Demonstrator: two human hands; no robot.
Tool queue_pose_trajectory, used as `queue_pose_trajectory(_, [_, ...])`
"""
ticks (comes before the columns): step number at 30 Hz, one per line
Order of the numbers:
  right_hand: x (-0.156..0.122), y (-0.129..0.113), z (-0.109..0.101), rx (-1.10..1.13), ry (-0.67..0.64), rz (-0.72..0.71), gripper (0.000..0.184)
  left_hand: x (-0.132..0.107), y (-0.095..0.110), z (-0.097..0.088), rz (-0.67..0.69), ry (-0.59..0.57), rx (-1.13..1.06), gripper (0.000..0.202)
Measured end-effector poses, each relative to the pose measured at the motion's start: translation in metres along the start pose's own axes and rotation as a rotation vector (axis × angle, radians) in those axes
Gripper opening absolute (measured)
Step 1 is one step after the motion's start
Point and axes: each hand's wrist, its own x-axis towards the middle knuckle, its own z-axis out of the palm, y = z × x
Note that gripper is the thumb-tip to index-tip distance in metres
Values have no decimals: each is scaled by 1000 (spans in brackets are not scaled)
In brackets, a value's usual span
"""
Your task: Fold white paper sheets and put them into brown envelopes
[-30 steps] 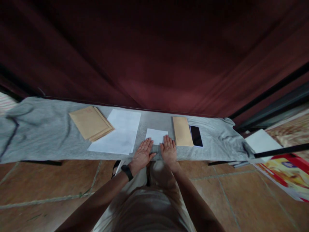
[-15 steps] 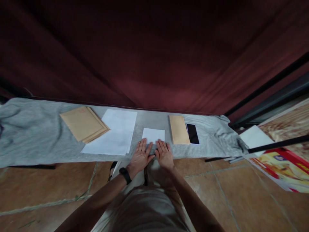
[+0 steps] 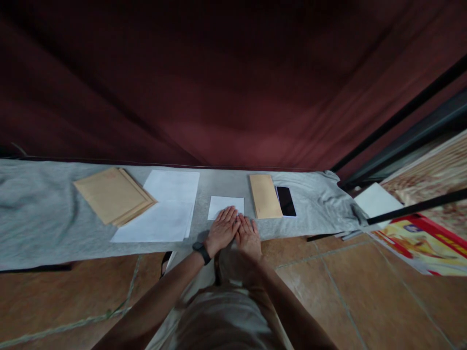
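A small white rectangle of paper [image 3: 218, 206], apparently folded, lies on the grey cloth in front of me. My left hand [image 3: 222, 230] rests flat across its lower right part, fingers stretched out and side by side. Touching it, my right hand [image 3: 248, 238] lies at the paper's lower right corner, fingers extended with the palm down. Neither hand grips anything. The paper's near right edge is hidden under the fingers.
Large white sheets [image 3: 156, 228] lie to the left, partly under a stack of brown envelopes [image 3: 113, 194]. On the right are another brown envelope [image 3: 265, 197] and a dark-screened phone [image 3: 286, 201]. A dark red curtain [image 3: 226, 97] hangs behind the cloth-covered bench [image 3: 321, 209].
My left hand has slid right along the paper's near edge until it meets my right hand. The whole view has shifted slightly.
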Motion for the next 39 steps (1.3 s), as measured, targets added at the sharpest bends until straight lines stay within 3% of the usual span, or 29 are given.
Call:
queue_pose_trajectory(4, [0,-1,2,6,8,22,49,25,2,1,-2,-11,-15,53])
queue_pose_trajectory(8, [0,-2,2,13,3,35,49,32,-4,4,0,7,-2,55])
queue_pose_trajectory(27, [-4,-2,-16,19,-2,153,47,2,-34,4,-237,77,122,63])
queue_pose_trajectory(39, [63,0,6,34,-41,157,51,3,-36,9,-228,106,94,63])
